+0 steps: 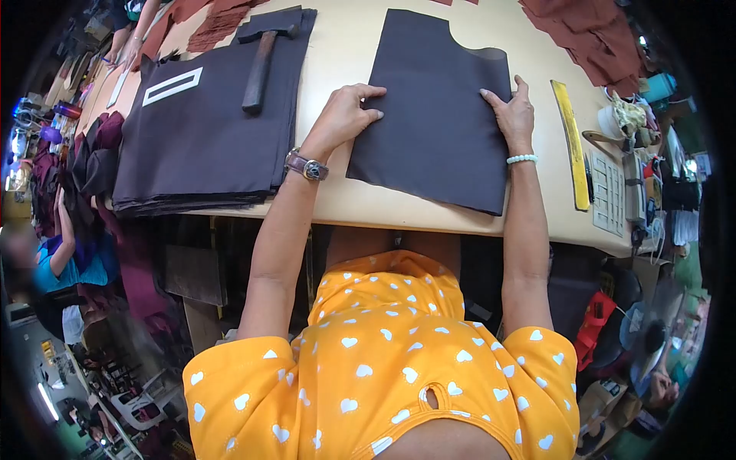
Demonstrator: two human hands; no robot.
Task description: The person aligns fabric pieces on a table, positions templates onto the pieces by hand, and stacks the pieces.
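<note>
A dark cut fabric piece point(433, 123) with a curved notch at its upper right lies flat on the table in front of me. My left hand point(349, 115) rests at its left edge, thumb and forefinger apart with their tips on the cloth. At the right edge is my right hand point(515, 116), its thumb touching the cloth and its fingers spread along the side. To the left sits a stack of dark fabric pieces point(207, 153). A hammer point(261, 73) with a wooden handle and a white rectangular frame template point(173, 86) lie on that stack.
The pale table point(337, 203) also bears a yellow ruler point(570, 146), a white slotted template point(607, 192) and reddish-brown fabric point(590, 42). Cluttered tools and a white cup point(611, 121) line the right edge. A person in blue point(77, 261) is at the left, and another person's hands point(126, 50) are at upper left.
</note>
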